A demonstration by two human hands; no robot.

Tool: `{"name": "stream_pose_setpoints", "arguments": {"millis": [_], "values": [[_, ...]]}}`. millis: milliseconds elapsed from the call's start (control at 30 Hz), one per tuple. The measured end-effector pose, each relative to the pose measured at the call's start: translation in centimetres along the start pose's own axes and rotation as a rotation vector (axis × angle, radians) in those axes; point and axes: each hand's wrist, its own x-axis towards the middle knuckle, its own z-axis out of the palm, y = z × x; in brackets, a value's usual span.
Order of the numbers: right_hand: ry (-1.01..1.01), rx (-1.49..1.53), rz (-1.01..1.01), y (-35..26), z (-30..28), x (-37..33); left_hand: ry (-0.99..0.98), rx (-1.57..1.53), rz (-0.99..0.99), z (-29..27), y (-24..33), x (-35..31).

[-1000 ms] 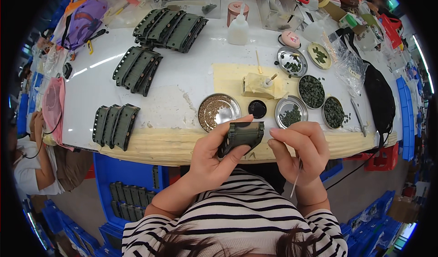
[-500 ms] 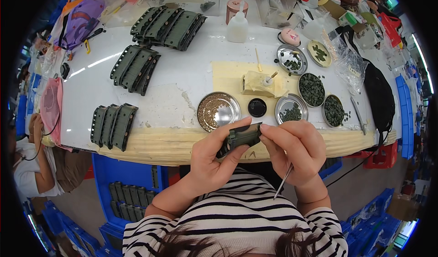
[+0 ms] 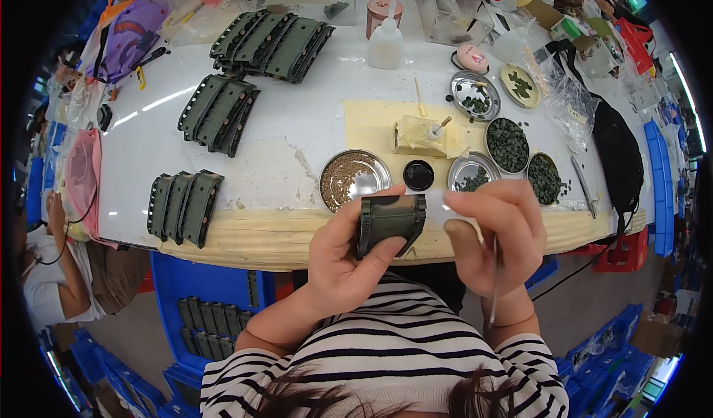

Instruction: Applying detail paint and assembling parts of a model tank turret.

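My left hand [image 3: 349,258] is closed around a dark green, curved plastic part [image 3: 392,217] with toothed edges and a camouflage-like patch. It is held over the table's near edge. Just right of it, apart from the part, my right hand [image 3: 501,236] has its thumb and index finger spread. A slim metal tool [image 3: 495,281], blurred, is tucked in its other fingers and points down. Beyond the hands are a metal dish of brown granules [image 3: 355,180], a small black pot [image 3: 418,174] and a metal dish of green pieces [image 3: 471,174].
Similar green parts [image 3: 186,209] lie in groups at the left. Tins of green chips [image 3: 507,145], a tape-covered block [image 3: 427,136], a white squeeze bottle [image 3: 385,45] and a metal tool [image 3: 584,188] stand or lie beyond. A blue tray [image 3: 169,284] sits below. Another person sits at far left.
My right hand has drawn away from the green part to the right, its thumb and finger parting. My left hand has tilted the part, showing more of its broad face.
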Motion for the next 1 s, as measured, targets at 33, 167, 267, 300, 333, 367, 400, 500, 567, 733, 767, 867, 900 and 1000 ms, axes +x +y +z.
{"name": "stream_pose_setpoints", "arguments": {"millis": [33, 167, 267, 300, 333, 367, 400, 500, 567, 733, 767, 867, 900, 1000], "values": [[0.042, -0.012, 0.046, 0.2, -0.6, 0.0, -0.009, -0.103, -0.028, 0.0, 0.1, 0.1], [0.059, -0.104, 0.221, 2.3, -1.0, 1.3, 0.016, -0.324, -0.243, -0.5, 0.5, 0.8], [0.019, -0.115, 0.238, 5.2, 0.3, 1.8, 0.066, -0.576, -0.416, -1.0, -0.2, 0.8], [0.001, -0.133, 0.236, 5.7, 0.5, 2.0, 0.057, -0.653, -0.425, -0.8, -0.4, 1.0], [-0.016, -0.151, 0.235, 6.2, 0.8, 2.1, 0.031, -0.778, -0.432, -0.8, -0.7, 1.1], [0.002, -0.086, 0.267, 6.6, 1.2, 2.0, 0.004, -0.904, -0.437, -0.9, -1.2, 1.1], [-0.018, -0.089, 0.285, 6.7, 1.4, 2.1, -0.019, -1.028, -0.443, -0.9, -1.5, 1.1], [-0.062, -0.091, 0.313, 6.8, 1.7, 2.4, -0.046, -1.111, -0.47, -0.7, -1.5, 1.2], [-0.068, -0.083, 0.3, 6.7, 1.9, 2.5, -0.069, -1.149, -0.482, -0.7, -1.6, 1.2], [-0.016, -0.085, 0.198, 7.0, 1.9, 2.5, -0.119, -1.239, -0.486, -0.7, -1.7, 1.1], [0.007, -0.087, 0.16, 6.9, 1.7, 2.4, -0.128, -1.255, -0.488, -0.7, -1.8, 1.1], [0.227, -0.061, 0.195, 4.0, 0.3, 2.6, -0.152, -1.283, -0.482, -0.9, -1.9, 1.1], [0.213, 0.054, 0.196, 3.3, 0.2, 2.2, -0.163, -1.285, -0.484, -0.9, -1.9, 1.1], [0.123, 0.343, 0.223, 2.4, 0.8, 1.3, -0.161, -1.27, -0.488, -0.7, -1.7, 0.9]]}}
